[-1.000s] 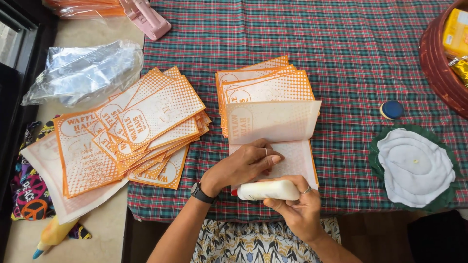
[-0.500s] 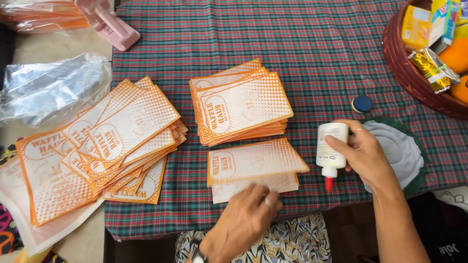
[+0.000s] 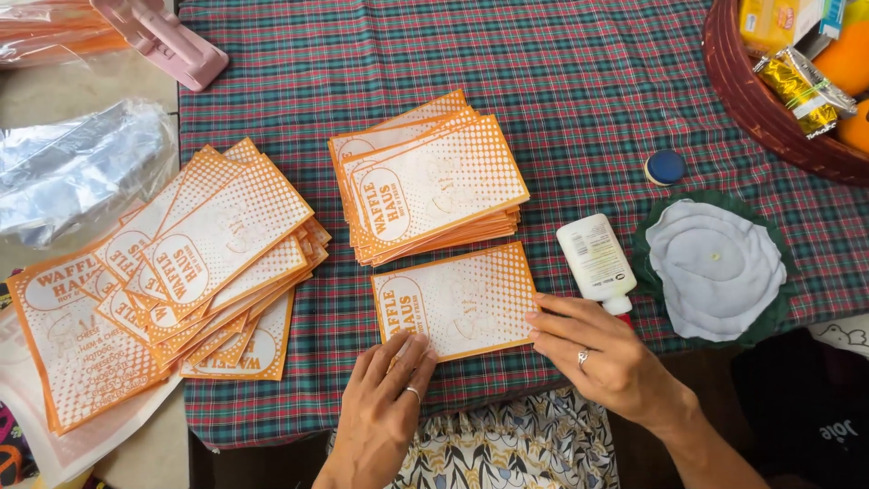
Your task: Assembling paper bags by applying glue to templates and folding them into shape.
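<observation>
A single orange and white paper bag (image 3: 457,303) lies flat near the front edge of the bench (image 3: 579,81), which is covered by a red and green plaid cloth. Its long axis runs left to right, tilted slightly so the right end sits a little higher, with the round printed badge at the left end.

The left hand (image 3: 389,398) rests palm down at the bag's lower left corner, fingers together and flat, the tips touching the paper; it grips nothing. The right hand (image 3: 597,353) lies flat at the bag's right edge, fingers stretched out and slightly spread, pressing on that edge and closed around nothing. Each hand wears a ring.

Just beyond the right hand a white glue bottle (image 3: 596,261) lies on its side, its red tip toward the person. Behind the single bag sits a neat stack of bags (image 3: 430,186); to the left a looser, fanned pile of bags (image 3: 199,263) hangs partly over the bench edge. A white round pad (image 3: 715,267) on green felt lies to the right, with a small blue cap (image 3: 665,167) behind it and a dark red basket (image 3: 751,100) of packets at the far right corner. A pink tool (image 3: 167,41) and clear plastic wrap (image 3: 77,167) lie at the left.
</observation>
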